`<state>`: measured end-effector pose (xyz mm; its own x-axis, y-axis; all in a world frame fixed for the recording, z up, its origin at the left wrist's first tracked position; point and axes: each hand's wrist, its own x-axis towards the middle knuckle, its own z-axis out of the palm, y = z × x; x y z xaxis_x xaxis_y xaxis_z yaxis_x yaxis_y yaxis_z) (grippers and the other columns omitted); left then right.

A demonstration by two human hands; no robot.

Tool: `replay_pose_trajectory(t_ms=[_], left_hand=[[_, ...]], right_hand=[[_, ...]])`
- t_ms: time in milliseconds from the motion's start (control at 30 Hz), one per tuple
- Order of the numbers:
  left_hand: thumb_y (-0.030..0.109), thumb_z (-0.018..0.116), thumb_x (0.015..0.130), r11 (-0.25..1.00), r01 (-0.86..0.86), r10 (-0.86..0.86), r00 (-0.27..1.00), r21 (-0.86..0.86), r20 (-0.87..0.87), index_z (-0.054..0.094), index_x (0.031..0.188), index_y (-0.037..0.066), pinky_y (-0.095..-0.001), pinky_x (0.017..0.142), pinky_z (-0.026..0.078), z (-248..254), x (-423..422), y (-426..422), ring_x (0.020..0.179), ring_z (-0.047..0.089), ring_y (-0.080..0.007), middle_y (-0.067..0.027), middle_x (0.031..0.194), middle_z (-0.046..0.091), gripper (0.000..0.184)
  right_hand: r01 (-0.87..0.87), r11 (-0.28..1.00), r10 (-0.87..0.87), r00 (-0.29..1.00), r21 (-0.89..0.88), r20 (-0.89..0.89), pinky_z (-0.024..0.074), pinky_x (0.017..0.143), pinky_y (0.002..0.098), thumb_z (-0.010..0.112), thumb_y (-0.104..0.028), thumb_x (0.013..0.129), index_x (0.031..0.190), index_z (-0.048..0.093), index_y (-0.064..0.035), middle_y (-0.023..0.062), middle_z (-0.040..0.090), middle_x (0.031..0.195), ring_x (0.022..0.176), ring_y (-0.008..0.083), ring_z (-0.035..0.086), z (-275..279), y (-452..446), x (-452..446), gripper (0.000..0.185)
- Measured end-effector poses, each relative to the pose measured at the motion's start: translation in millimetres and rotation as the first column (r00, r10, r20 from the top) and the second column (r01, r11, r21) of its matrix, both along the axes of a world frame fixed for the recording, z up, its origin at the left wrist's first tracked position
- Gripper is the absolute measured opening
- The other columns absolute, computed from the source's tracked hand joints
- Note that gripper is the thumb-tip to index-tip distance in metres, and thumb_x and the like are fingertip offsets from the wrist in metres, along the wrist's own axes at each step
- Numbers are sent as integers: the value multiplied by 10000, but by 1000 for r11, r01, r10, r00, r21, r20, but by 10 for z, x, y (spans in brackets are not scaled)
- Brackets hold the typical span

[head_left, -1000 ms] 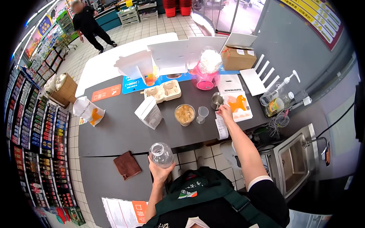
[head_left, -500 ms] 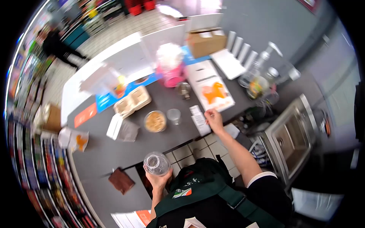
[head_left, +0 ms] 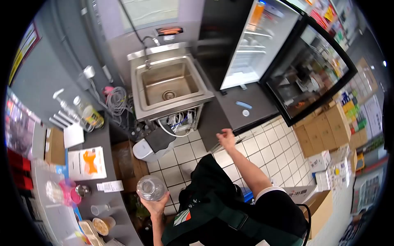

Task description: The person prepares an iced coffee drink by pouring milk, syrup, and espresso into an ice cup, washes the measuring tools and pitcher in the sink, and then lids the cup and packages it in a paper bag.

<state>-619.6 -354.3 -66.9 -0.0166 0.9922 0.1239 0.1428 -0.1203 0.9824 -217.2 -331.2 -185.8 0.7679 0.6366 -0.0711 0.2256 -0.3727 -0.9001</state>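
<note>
Overall, a tiled floor spreads out beneath the person, with a fridge beyond it, its glass door swung open to the right. Cardboard boxes stand stacked past that door. Along the left runs a dark counter, and between it and the fridge sits a steel sink. A short dark ledge lies just below the fridge opening.

Near the sink, below the ledge, the right hand reaches out on an extended arm — fingers loosely curled and apart, nothing seen in its grasp. It is close to the ledge's front edge; whether it touches cannot be told.

The left hand is wrapped around the side of a clear bottle, mouth upward, over the floor just beside the dark counter. No contents can be made out through its wall.

On the dark counter lies a white paper bag with an orange print. Next come a pink tub, a cup of light-brown drink, a metal pitcher touching or nearly touching the tub, a small clear cup and a paper slip. Smallest — a blue strip and a white disc, both on the ledge.
</note>
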Motion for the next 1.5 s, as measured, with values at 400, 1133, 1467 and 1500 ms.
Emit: replay_pose_trajectory(t_ms=[400,1133,1467,1500], left_hand=[[218,868,499,901,431,-415,891,54,-181,402,1212,-33,-368,842,477,48,1993,217,966,601,-262,-166,1052,583,887],[193,839,487,921,388,-315,780,23,-542,445,1182,15,-412,901,432,325,3652,698,1022,522,-341,-175,1080,550,818],[224,876,460,470,867,-882,459,-163,-105,467,1212,-3,-331,951,417,931,3716,911,1066,546,-204,-97,1148,573,886],[224,876,460,465,872,-885,452,-156,-111,467,1212,-3,-331,951,417,892,3759,904,1066,546,-204,-97,1148,573,886]], right_hand=[[172,909,-31,936,-379,350,459,903,416,778,-331,696,1212,418,-30,204,509,1131,1046,369,533,123,-128,1783,698],[-953,121,925,7,-277,379,486,768,395,689,-80,739,1040,541,-14,136,565,964,929,321,585,2812,468,2110,341],[-884,102,831,-177,-456,528,480,600,436,571,-437,861,843,571,20,192,591,716,677,393,594,3552,337,2177,457],[-882,113,828,-172,-458,535,480,600,436,571,-437,861,843,571,20,192,591,716,677,393,594,3499,339,2188,457]])
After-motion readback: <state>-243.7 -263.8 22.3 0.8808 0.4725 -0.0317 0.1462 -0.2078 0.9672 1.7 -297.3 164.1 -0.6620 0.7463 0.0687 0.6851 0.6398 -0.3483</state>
